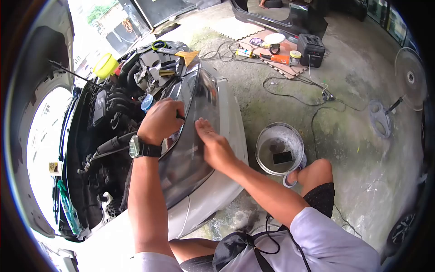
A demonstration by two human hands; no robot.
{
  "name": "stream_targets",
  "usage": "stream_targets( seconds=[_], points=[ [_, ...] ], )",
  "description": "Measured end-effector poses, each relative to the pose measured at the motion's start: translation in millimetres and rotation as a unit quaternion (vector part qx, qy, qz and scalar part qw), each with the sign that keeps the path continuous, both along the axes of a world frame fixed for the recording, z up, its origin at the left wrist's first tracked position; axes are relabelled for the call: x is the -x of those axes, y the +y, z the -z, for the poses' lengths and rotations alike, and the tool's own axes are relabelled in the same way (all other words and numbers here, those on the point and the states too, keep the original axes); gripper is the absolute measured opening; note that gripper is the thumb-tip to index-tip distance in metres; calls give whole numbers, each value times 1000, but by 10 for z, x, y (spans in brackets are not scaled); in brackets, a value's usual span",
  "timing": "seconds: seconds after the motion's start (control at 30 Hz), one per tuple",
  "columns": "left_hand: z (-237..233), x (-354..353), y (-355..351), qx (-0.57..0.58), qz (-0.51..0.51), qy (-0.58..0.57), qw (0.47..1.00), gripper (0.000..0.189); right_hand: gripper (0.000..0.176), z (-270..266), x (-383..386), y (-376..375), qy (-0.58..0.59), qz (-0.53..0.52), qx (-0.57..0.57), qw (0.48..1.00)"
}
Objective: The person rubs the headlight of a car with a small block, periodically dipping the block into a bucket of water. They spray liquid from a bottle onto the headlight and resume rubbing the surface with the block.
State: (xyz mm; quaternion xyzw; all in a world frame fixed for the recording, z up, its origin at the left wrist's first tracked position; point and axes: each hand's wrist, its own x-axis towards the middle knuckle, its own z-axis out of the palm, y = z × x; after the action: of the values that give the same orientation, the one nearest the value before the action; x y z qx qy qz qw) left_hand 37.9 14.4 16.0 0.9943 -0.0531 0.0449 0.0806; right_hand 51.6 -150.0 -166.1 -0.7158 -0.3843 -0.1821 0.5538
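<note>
The left hand curls its fingers closed at the inner edge of the headlight on the car's front corner, while the right hand has straight fingers over it.

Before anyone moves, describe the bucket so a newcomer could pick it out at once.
Find the car with its hood raised, then the floor beside its front bumper. By the person's bent knee stands the bucket. Unlike the black box farther off, it is round and open-topped, with a dark rectangular block inside.
</note>
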Motion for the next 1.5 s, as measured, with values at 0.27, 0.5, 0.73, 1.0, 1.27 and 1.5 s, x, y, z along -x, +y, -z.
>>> stream_targets(
  seconds=[0.27,0.5,0.73,1.0,1.27,1.5],
  points=[
    [74,-26,65,-14,15,-1,1000,18,60,-1,55,43,17,24,8,1000],
    [6,34,-24,-2,-5,9,1000,18,60,18,-415,107,135,54,43,989],
    [65,-2,29,-1,8,-2,1000,18,59,114,-203,-48,100,3,22,995],
    [77,1,24,1,-10,2,1000,19,58,111,129,-66,-4,18,14,1000],
    [83,-50,9,-6,0,-11,1000,19,60,85,-82,32,21,46,55,997],
    [85,-25,13,0,7,-25,1000,17,60,-2,-485,73,139,41,56,988]
  ],
)
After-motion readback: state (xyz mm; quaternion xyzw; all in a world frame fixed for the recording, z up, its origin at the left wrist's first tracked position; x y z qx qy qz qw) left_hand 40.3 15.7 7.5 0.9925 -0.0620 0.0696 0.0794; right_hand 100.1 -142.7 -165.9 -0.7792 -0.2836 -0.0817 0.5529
